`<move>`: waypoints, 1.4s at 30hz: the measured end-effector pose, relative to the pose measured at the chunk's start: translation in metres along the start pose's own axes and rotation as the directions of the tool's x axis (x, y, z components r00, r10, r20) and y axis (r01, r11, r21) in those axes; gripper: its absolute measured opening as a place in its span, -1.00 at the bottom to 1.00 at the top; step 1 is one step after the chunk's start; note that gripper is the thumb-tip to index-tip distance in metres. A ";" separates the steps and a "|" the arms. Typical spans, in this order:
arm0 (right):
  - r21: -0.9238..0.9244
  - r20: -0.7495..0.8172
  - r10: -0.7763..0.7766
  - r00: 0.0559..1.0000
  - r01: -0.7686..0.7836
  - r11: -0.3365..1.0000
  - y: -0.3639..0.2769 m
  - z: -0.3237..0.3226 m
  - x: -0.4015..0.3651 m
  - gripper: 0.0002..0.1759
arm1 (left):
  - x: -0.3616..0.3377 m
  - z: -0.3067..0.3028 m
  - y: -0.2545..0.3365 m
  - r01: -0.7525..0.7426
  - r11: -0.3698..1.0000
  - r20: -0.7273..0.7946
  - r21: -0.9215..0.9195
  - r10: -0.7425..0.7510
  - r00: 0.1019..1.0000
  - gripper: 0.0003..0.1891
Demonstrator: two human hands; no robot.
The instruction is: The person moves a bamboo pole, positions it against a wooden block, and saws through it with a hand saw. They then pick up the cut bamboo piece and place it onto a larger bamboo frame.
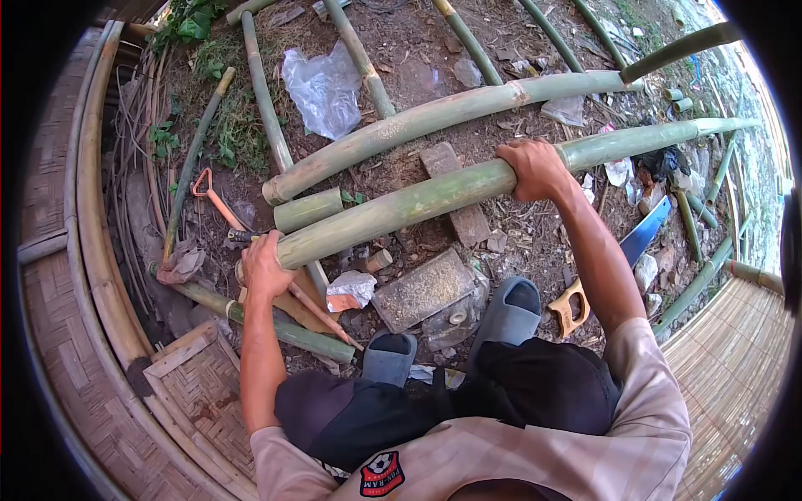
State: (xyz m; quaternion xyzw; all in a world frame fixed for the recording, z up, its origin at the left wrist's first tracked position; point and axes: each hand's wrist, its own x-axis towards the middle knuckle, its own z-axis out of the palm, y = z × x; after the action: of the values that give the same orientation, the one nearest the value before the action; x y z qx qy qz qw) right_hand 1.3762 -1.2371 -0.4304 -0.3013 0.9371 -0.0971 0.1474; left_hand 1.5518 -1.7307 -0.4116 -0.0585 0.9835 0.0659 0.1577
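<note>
A thick green bamboo pole [418, 202] lies slantwise before me, running from lower left to upper right. My left hand [266, 265] is closed over its near end. Further along, my right hand [535, 169] wraps over the pole from above, its fingertips partly hidden. Beneath the pole, a block [469, 225] shows on the ground. A short cut bamboo piece [309, 211] rests just beyond my left hand, and an orange-handled tool [221, 204] lies to its left. To the right of my feet is a handsaw [570, 309] with a blue blade.
A second long bamboo pole [401, 125] lies across several thinner poles. Between it and my feet sits a sawdust-covered slab [424, 290]. A clear plastic bag [324, 88] lies at the back. Woven bamboo panels [71, 326] line the left; a slatted mat [727, 376] is at right.
</note>
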 end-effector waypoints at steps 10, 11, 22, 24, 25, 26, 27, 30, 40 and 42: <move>-0.008 -0.065 -0.002 0.998 0.002 1.000 -0.003 0.005 -0.007 -0.52 | -0.008 0.006 0.004 -0.016 1.000 -0.110 0.013 0.018 0.994 -0.37; -0.011 -0.070 0.000 0.998 -0.001 1.000 -0.004 0.005 -0.007 -0.52 | -0.008 0.006 0.003 -0.016 1.000 -0.110 0.013 0.018 0.994 -0.37; -0.011 -0.086 0.010 0.996 -0.011 1.000 -0.006 0.005 -0.009 -0.52 | -0.008 0.007 0.003 -0.009 0.999 -0.108 0.031 0.012 0.994 -0.38; -0.011 -0.096 0.013 0.995 -0.015 1.000 -0.005 0.006 -0.009 -0.53 | -0.009 0.006 0.003 -0.016 0.999 -0.112 0.029 0.019 0.994 -0.38; -0.011 -0.094 0.015 0.995 -0.016 1.000 -0.005 0.006 -0.010 -0.53 | -0.009 0.006 0.003 -0.022 0.999 -0.117 0.029 0.025 0.993 -0.38; -0.007 -0.091 0.020 0.996 -0.021 1.000 -0.006 0.006 -0.010 -0.53 | -0.009 0.007 0.003 -0.023 0.999 -0.116 0.029 0.026 0.993 -0.38; -0.002 -0.088 0.024 0.996 -0.024 1.000 -0.006 0.006 -0.010 -0.53 | -0.009 0.007 0.003 -0.024 0.999 -0.120 0.028 0.027 0.992 -0.39; 0.002 -0.080 0.029 0.996 -0.029 1.000 -0.005 0.008 -0.009 -0.52 | -0.009 0.008 0.002 -0.029 0.999 -0.128 0.025 0.032 0.991 -0.40; -0.006 -0.076 0.032 0.997 -0.032 0.999 -0.007 0.006 -0.010 -0.51 | -0.010 0.007 0.004 -0.036 0.999 -0.145 0.028 0.039 0.989 -0.43; -0.011 -0.078 0.037 0.996 -0.038 0.999 -0.007 0.005 -0.011 -0.51 | -0.010 0.008 0.003 -0.039 0.999 -0.153 0.032 0.043 0.987 -0.42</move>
State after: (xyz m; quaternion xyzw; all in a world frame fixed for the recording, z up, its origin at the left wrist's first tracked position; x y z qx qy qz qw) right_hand 1.3902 -1.2371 -0.4310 -0.2806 0.9482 -0.1000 0.1109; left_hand 1.5636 -1.7252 -0.4160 -0.0409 0.9946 0.0502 0.0810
